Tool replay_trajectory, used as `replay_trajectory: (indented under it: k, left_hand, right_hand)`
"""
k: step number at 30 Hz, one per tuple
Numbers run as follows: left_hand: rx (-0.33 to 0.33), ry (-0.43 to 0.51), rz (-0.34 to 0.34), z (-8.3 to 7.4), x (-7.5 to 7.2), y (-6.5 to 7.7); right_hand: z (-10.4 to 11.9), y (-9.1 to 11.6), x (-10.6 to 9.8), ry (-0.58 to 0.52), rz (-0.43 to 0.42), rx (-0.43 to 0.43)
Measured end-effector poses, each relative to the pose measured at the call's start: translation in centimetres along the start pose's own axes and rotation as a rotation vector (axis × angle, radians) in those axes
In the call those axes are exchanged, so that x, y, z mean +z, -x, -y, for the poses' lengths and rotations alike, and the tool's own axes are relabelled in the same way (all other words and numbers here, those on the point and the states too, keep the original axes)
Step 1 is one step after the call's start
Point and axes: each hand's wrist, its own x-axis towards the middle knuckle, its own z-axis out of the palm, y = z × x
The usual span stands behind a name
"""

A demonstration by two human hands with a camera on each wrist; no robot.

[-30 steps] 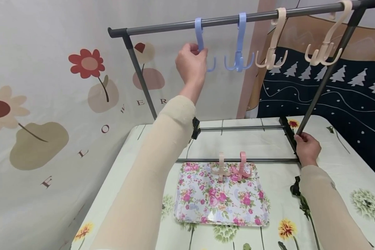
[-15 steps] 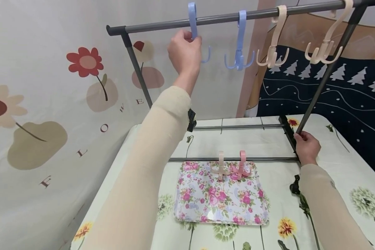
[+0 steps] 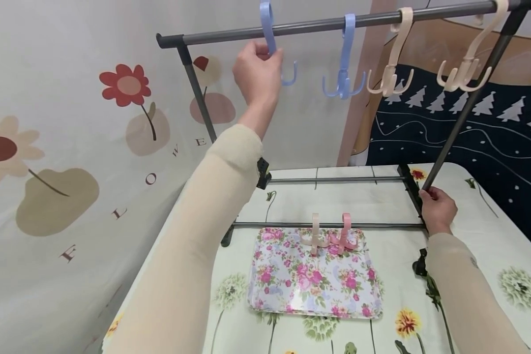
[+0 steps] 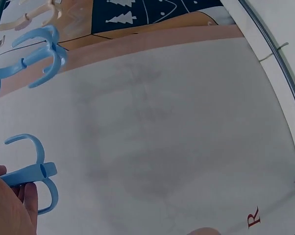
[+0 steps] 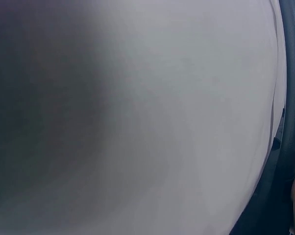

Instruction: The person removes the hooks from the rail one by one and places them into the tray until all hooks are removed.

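Note:
In the head view my left hand (image 3: 258, 73) pinches the stem of a light blue multi-prong hook hanger (image 3: 267, 27). Its curved top rises above the dark grey top rail (image 3: 309, 26) near the rail's left part. Two prongs of that hanger (image 4: 32, 174) show past the fingers in the left wrist view. A second blue hook hanger (image 3: 343, 59) hangs from the rail to the right, followed by two beige hook hangers (image 3: 396, 54). My right hand (image 3: 439, 211) grips the foot of the rack's right post (image 3: 462, 118).
Below, a beige hook (image 3: 315, 231) and a pink hook (image 3: 346, 231) hang on the lower crossbar (image 3: 380, 225), over floral-print trays (image 3: 311, 290). The rack stands on a flower-patterned cloth (image 3: 402, 275). A printed curtain (image 3: 93, 211) hangs close on the left.
My left hand has lifted the blue hook hanger, so its top now stands higher over the rail, and shifted it left. The right hand stays on the post.

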Motion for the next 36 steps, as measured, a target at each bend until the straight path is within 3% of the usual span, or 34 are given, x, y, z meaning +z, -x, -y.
replay_trajectory:
  k: [9,27,36]
  left_hand:
    - [-0.051,0.052,0.045,1.5,-1.4,1.1]
    - [-0.053,-0.009,0.116,6.6,-3.1,3.5]
    - [-0.056,-0.040,0.142,8.2,-3.4,4.4]
  right_hand:
    - [0.0,-0.2,-0.1,-0.004,0.006,0.009]
    - [0.0,-0.2,0.1,-0.016,0.008,0.022]
    - [0.0,-0.1,0.1,-0.004,0.007,0.016]
